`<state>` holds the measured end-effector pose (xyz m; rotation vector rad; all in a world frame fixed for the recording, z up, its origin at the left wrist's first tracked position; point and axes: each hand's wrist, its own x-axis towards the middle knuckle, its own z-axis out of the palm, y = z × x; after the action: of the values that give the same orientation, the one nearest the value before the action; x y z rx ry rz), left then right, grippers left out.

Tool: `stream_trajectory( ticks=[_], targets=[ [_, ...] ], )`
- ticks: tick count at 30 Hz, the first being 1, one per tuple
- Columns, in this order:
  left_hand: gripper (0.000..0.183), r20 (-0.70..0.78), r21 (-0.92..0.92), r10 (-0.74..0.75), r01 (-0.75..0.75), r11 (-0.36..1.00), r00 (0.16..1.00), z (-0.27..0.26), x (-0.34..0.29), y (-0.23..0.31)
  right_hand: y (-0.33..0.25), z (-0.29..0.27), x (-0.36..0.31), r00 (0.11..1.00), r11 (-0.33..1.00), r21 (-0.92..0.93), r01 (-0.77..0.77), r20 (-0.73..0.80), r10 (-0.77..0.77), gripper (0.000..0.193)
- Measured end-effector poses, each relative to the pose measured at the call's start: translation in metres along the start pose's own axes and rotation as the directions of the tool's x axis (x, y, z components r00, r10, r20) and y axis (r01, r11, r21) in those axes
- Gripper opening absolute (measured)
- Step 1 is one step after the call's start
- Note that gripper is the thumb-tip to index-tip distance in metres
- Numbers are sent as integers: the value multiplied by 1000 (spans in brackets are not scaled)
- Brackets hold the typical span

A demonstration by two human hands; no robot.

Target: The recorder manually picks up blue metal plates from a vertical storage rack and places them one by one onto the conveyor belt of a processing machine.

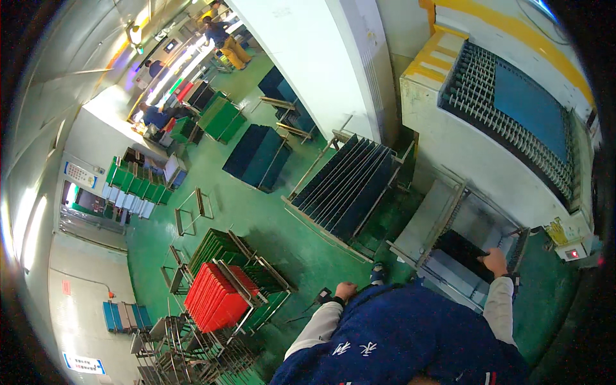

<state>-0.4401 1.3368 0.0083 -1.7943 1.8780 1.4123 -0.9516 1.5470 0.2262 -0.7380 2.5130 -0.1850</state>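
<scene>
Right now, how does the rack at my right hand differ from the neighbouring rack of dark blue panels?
The near rack shows mostly pale grey surfaces with one dark section, while the panel rack holds a row of dark blue panels. Your right hand is at the near rack, whereas no hand is at the panel rack. Both stand on the green floor.

floor (314, 269), right side: near rack (443, 224), panels (459, 250) inside | behind it: roller conveyor (471, 96), sheet (529, 112) toward far edge | left of near rack: second rack (327, 231)
</scene>
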Motion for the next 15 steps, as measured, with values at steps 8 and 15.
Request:
stream_trajectory(
  ticks=[8,15],
  targets=[
    [31,28,-68,-62,64,996,998,-15,-24,30,17,17,7,998,1000,16,9,-66,-8,38],
    [33,24,-58,-85,87,995,996,-8,-19,23,33,35,10,969,982,-149,120,-195,-149,39]
  ],
)
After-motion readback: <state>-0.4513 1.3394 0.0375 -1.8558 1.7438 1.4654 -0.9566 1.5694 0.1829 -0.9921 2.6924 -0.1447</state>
